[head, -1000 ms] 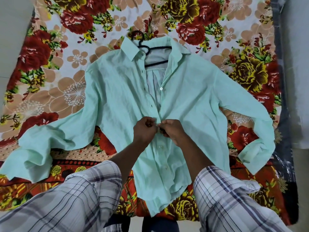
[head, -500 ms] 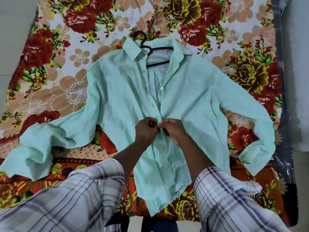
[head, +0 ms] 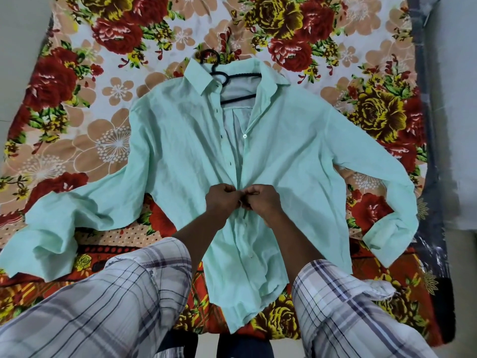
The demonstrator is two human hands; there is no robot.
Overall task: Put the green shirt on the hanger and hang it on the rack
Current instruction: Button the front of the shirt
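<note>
The pale green shirt [head: 175,151] lies face up on the bed with both sleeves spread wide. A black hanger [head: 232,76] sits inside the open collar, and its hook pokes out above the neck. My left hand [head: 222,200] pinches the left front edge of the shirt at mid-chest. My right hand [head: 263,201] pinches the right front edge, knuckles almost touching the left hand. Above my hands the placket is open. Below them the fronts lie together.
A floral bedsheet [head: 77,73] in red, yellow and peach covers the bed. A dark mattress edge [head: 428,202] runs down the right side, with pale floor beyond. My checked sleeves fill the lower corners. No rack is in view.
Both hands stay pinched together at the same spot on the shirt front, with only small finger movement. The shirt and hanger have not shifted.
</note>
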